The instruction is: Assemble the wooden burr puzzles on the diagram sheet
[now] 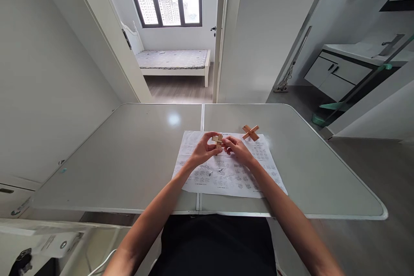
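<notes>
A small wooden interlocking puzzle (218, 139) is held between my two hands just above a printed sheet. My left hand (207, 148) is closed around its left side, with the fingers over the top and the thumb underneath. From the right, my right hand (235, 147) pinches the puzzle with thumb and fingertips. Its fingers partly hide the joints of the pieces. Below my hands lies the creased paper sheet (223, 183), covered in rows of small line diagrams. A second set of wooden pieces, crossed in an X (251, 132), rests at the sheet's top right corner.
The pale folding table (129, 159) has a seam down the middle and a raised metal rim. Beyond it, a doorway leads to a bed (174, 59) under a window. A sink cabinet (343, 73) and a mop (296, 60) stand at the right.
</notes>
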### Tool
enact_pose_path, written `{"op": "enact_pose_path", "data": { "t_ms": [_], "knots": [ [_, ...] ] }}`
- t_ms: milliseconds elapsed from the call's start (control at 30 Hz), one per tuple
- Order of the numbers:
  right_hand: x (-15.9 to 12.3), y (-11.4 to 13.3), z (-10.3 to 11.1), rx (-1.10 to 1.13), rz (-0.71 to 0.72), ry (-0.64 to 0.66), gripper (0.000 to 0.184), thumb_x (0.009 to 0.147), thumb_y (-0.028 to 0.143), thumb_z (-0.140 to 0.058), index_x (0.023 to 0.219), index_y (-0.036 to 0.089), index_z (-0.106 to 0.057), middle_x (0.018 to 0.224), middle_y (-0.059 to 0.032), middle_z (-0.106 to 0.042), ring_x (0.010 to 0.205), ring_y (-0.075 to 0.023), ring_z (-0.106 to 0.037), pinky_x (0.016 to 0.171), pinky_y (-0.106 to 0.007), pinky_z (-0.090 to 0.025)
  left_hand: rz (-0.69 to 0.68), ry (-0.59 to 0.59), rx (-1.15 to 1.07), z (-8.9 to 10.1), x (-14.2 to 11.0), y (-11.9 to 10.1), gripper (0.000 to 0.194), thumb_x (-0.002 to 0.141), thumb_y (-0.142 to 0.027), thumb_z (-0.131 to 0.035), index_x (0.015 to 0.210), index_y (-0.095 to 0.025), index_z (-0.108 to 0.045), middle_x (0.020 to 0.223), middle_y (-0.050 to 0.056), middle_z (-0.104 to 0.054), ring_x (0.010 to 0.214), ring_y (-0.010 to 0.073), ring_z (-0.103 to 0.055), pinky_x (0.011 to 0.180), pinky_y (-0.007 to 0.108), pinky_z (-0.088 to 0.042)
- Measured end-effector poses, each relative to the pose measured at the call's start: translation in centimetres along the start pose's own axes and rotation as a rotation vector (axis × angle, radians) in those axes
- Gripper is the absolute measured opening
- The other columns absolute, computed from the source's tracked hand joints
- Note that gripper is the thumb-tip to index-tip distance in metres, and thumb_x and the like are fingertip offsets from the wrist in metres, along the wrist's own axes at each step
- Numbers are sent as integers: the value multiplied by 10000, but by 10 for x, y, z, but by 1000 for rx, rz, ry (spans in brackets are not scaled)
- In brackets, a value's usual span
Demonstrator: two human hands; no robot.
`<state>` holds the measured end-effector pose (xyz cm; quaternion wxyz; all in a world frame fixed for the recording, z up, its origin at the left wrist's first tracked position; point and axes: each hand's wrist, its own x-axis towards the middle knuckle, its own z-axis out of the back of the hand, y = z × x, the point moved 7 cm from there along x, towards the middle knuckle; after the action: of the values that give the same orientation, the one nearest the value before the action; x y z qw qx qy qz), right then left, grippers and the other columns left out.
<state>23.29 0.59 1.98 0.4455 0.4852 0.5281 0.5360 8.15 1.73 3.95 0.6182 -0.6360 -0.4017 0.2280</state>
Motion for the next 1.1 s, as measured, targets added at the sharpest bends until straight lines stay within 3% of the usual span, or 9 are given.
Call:
{"op": "enact_pose_path", "data": {
  "t_ms": [167,400,600,900,1100],
  "knots": [
    [-3,7,-5,-33,11,52,490,885,700,-657,907,211,-696,720,6,-558,614,-139,-479,579,-284,-434,26,78,-7,-7,-1,-1,610,821,-309,-858,1335,-257,-534,1227,76,-683,976,232,-761,965,453,-605],
    [-3,8,-5,-41,7,28,522,846,742,-675,861,221,-674,702,13,-558,592,-138,-469,568,-287,-416,10,-5,114,-1,0,-7,571,835,-413,-834,1327,-256,-591,1452,119,-588,1023,230,-745,920,412,-615],
    [-6,10,-8,-76,8,62,472,853,691,-708,912,224,-676,647,42,-494,572,-132,-433,567,-282,-377,98,-107,212,7,0,1,507,951,-578,-652,1253,-174,-695,1061,104,-775,970,250,-753,831,388,-628],
    [-7,9,-11,-12,-5,119,417,854,624,-745,837,222,-636,663,48,-474,602,-125,-421,604,-275,-364,64,-99,239,6,0,-7,477,919,-572,-695,1168,-172,-767,1128,116,-771,988,252,-741,841,382,-616],
    [-6,4,-11,25,-28,131,435,853,620,-753,783,219,-600,636,51,-469,588,-124,-414,593,-276,-346,67,-101,214,6,-1,-6,459,914,-558,-707,1142,-166,-775,1065,109,-770,954,239,-732,822,370,-607]
  ]
}}
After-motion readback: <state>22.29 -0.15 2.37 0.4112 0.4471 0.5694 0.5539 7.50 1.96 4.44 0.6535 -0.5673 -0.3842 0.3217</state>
